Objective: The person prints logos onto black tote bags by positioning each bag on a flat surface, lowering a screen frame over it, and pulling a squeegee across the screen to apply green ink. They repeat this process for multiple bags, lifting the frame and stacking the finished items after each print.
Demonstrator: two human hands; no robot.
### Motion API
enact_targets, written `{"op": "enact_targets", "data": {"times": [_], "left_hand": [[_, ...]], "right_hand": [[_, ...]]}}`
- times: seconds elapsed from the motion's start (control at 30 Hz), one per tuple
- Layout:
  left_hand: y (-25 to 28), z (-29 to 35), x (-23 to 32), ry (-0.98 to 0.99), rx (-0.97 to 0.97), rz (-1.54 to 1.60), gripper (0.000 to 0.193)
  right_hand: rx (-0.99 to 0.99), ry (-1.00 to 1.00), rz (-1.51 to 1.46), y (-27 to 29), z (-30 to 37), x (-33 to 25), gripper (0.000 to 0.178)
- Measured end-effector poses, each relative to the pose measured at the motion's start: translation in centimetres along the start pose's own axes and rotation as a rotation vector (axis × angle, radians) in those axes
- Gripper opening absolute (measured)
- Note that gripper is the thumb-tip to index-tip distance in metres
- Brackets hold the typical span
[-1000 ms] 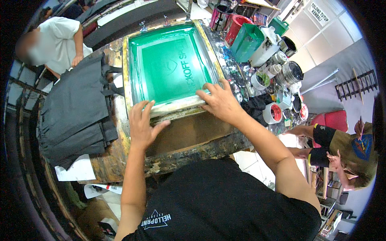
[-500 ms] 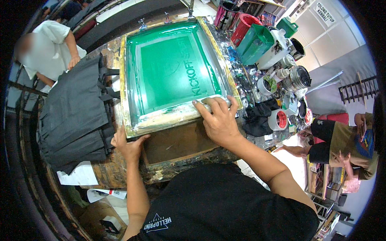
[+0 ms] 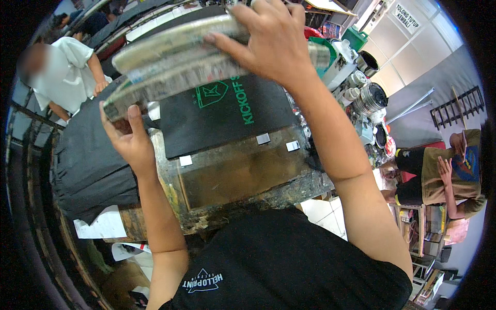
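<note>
A wooden-edged printing screen [image 3: 170, 85] is raised and tilted above the table, blurred by motion. My left hand [image 3: 133, 139] is closed around its near left corner, thumb on the near side. Along the screen's raised edge lies a long pale bar, apparently a squeegee [image 3: 170, 44]. Over this bar my right hand [image 3: 281, 49] is clamped, its thumb stretched along it; whether its fingers also grip the screen is hidden. Below, a flat black fabric piece [image 3: 181, 132] carries a fresh-looking green print [image 3: 214, 95], partly covered by the screen.
Small pale squares [image 3: 263, 138] lie by the fabric's near edge. At left is a pile of black fabric bags [image 3: 95, 150], a person in white [image 3: 72, 67] beyond it. Ink tubs and cans [image 3: 369, 98] crowd the right side; another person [image 3: 439, 170] sits farther right.
The screen has been lifted from the table, uncovering the black fabric with its green print. Both my hands have risen and moved away from me with it.
</note>
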State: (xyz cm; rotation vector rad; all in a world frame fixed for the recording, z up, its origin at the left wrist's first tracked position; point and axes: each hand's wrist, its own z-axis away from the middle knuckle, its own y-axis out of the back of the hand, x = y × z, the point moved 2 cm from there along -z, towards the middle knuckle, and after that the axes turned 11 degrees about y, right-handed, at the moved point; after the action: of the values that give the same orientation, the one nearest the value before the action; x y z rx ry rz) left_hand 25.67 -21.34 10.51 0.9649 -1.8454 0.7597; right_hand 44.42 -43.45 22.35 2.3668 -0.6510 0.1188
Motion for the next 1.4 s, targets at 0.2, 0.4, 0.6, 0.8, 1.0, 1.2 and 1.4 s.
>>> {"op": "enact_targets", "data": {"times": [0.2, 0.4, 0.6, 0.8, 1.0, 1.2, 1.4], "left_hand": [[2.6, 3.1, -7.4, 0.047, -0.154, -0.741, 0.096], [5.1, 9.4, -13.4, 0.351, -0.237, -1.392, 0.093], [3.6, 7.2, -12.6, 0.346, -0.298, -0.993, 0.072], [2.9, 2.8, -11.2, 0.056, -0.231, -0.612, 0.051], [8.4, -9.9, -5.3, 0.152, -0.107, -0.433, 0.021], [24.8, -15.8, -2.4, 0.175, 0.093, -0.447, 0.025], [44.0, -17.4, -6.9, 0.172, 0.408, -0.674, 0.029]], "right_hand": [[-0.168, -0.088, -0.059, -0.5, -5.2, 3.2, 0.081], [-0.348, -0.149, -0.087, 0.4, -7.5, 3.6, 0.084], [-0.291, -0.132, -0.09, -0.2, -6.5, 4.1, 0.083], [-0.367, -0.129, -0.149, 0.6, -7.2, 3.5, 0.085], [-0.389, -0.159, -0.042, 0.1, -7.8, 3.8, 0.084], [-0.223, -0.158, -0.089, -0.1, -7.1, 3.4, 0.074], [-0.151, -0.162, -0.153, 0.4, -7.5, 2.7, 0.071]]}}
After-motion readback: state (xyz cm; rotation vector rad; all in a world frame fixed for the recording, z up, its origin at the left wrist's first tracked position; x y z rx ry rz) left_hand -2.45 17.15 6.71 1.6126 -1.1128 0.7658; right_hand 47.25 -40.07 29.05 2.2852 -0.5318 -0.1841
